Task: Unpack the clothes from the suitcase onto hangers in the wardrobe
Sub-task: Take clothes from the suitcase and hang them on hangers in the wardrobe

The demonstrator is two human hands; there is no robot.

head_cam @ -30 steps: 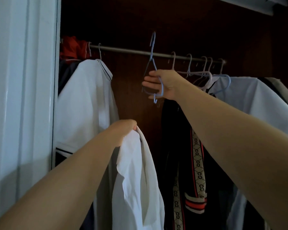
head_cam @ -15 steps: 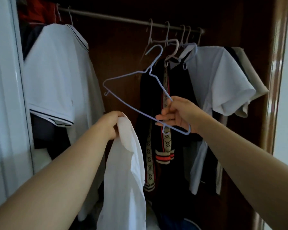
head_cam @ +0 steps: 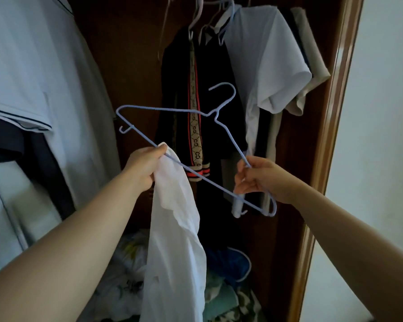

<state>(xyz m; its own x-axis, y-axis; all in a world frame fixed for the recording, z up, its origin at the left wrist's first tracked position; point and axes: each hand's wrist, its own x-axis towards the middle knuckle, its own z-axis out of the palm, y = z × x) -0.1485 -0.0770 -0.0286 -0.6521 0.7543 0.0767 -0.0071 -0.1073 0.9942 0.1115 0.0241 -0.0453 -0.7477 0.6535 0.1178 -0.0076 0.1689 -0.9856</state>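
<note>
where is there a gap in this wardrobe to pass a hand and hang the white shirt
The free patch is the bare wood back panel between the white polo on the left and the dark jacket. From that jacket to the door frame garments hang packed together, and the floor holds a heap of fabric.

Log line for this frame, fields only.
left hand: grips white cloth garment | right hand: grips light-blue wire hanger | state: garment not yet on hanger, hook free
</note>
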